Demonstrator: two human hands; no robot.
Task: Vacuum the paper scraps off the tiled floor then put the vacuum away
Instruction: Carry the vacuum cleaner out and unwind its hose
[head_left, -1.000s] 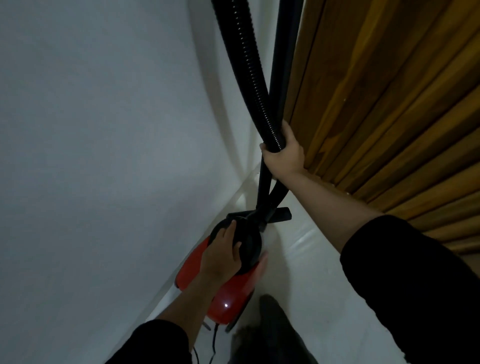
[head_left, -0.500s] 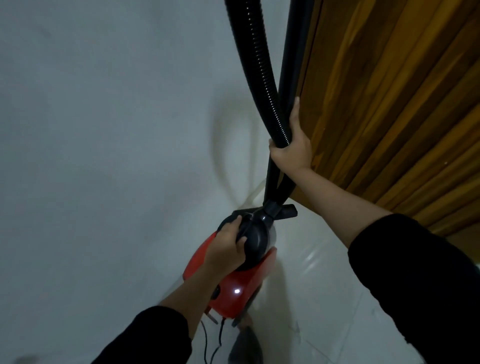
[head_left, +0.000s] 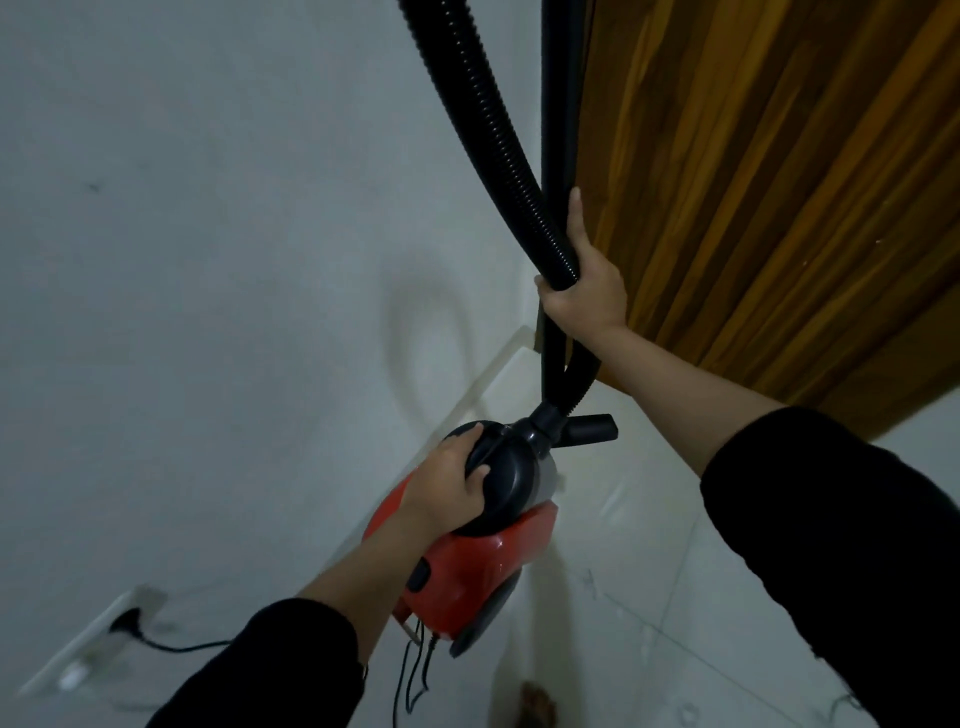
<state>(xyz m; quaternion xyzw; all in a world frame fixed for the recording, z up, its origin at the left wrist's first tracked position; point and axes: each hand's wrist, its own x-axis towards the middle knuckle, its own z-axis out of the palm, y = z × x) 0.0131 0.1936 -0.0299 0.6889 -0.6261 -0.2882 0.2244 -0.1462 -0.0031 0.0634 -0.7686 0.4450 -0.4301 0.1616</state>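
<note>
I find the red vacuum (head_left: 467, 566) low in the near centre of the view, beside the white wall (head_left: 208, 260) and above the tiled floor (head_left: 649, 571), with the left hand (head_left: 449, 493) on its black top housing, fingers curled over the rounded edge and clamped on it. The right hand (head_left: 584, 291) is further off and higher, fingers wrapped round both the ribbed hose (head_left: 483, 130) and the rigid wand (head_left: 558, 104) together, thumb lying up along the wand; that bundle stands just beside the wooden door (head_left: 779, 208) on the right. I cannot tell whether the canister rests on the floor or hangs off it. The power cord (head_left: 171, 644) runs from the near end of the machine to a wall socket (head_left: 124, 618) at the lower left, and the plug appears to be seated in it. I see no paper scraps on the tiles that show, though only a small stretch is in view. My judgement: the sweeping stage looks finished and the stowing stage is in hand, the unit being positioned in the corner by wall and door. Outstanding, as I read it: settle the canister, prop hose and wand, pull the plug and gather the cord
</note>
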